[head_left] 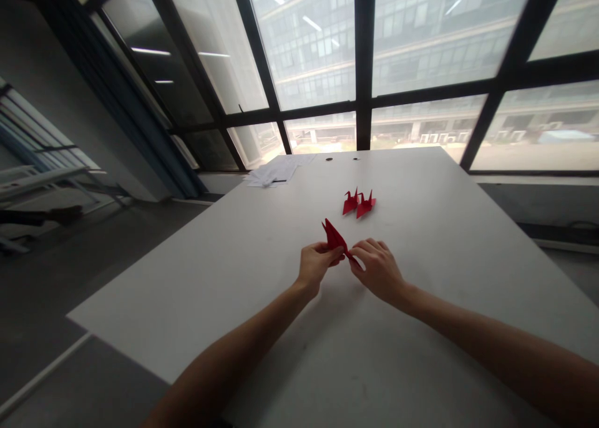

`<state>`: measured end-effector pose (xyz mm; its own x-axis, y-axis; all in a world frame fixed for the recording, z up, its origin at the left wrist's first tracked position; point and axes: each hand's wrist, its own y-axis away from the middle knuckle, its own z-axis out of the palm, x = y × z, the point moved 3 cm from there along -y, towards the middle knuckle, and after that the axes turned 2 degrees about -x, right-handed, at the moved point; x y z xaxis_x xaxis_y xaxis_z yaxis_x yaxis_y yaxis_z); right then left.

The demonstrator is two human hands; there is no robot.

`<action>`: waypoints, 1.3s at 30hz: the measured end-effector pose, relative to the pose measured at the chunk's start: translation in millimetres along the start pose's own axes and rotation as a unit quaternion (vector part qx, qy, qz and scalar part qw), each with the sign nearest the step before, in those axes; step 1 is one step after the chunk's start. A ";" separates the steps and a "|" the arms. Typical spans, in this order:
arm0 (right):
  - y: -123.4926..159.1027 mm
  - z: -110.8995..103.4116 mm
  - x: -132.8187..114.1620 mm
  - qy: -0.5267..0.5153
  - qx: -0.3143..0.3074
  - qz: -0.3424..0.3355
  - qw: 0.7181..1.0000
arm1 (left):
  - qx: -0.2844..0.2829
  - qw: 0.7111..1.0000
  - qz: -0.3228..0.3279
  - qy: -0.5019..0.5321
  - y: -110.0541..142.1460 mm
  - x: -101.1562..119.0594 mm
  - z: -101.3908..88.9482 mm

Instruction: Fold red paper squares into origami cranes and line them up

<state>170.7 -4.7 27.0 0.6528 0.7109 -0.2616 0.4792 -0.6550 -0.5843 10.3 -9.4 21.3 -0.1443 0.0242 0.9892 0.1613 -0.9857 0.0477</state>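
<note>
Between my hands, a little above the white table (262, 253), is a partly folded red paper crane (334, 234). My left hand (317, 264) pinches its body between thumb and fingers, with pointed flaps sticking up past the fingertips. A thin folded strip of the same paper runs down to the right, and my right hand (375, 264) has its thumb and fingers closed on that strip. Just beyond my hands stand two finished red paper cranes (365, 204) side by side, their necks and tails pointing up.
Loose white papers (276, 169) with a dark pen (279, 181) lie at the table's far left corner. Near the back edge is a small dark round spot (329, 159). Tall windows (318, 41) rise behind the table, and a blue curtain (116, 97) hangs at the left.
</note>
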 end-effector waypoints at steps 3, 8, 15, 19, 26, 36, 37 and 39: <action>0.8 2.2 1.1 0.004 -0.005 0.006 1.000 | 0.004 1.000 -0.006 -0.009 0.3 -0.3 1.1; 2.9 6.8 -0.6 0.018 -0.016 0.009 1.000 | 0.006 1.000 -0.012 -0.022 0.5 -1.8 2.4; 5.4 9.0 -3.5 0.047 -0.021 0.006 0.999 | 0.004 0.999 -0.015 -0.030 -0.4 -4.6 1.6; 3.1 6.8 3.5 0.065 -0.022 -0.012 0.998 | -0.012 0.999 -0.026 -0.045 -2.6 -5.6 0.3; -0.3 -3.6 13.8 0.036 0.024 -0.114 0.992 | -0.136 0.982 -0.103 -0.081 -3.5 0.5 -7.6; 5.3 12.0 29.2 -0.290 0.088 0.150 0.941 | -0.288 0.944 -0.155 -0.027 -7.4 -1.6 -16.2; 5.6 16.8 29.7 -0.341 0.069 0.172 0.922 | -0.290 0.944 -0.155 -0.026 -7.5 -2.7 -15.5; 5.6 23.3 28.4 -0.421 0.036 0.195 0.885 | -0.294 0.943 -0.153 -0.025 -7.1 -4.6 -13.9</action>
<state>178.3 17.8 -1.6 0.0782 0.3934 -0.9160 0.2561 -0.8959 -0.3629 -3.8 -4.9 14.5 -0.0473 0.3168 0.9473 -0.4522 -0.8524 0.2625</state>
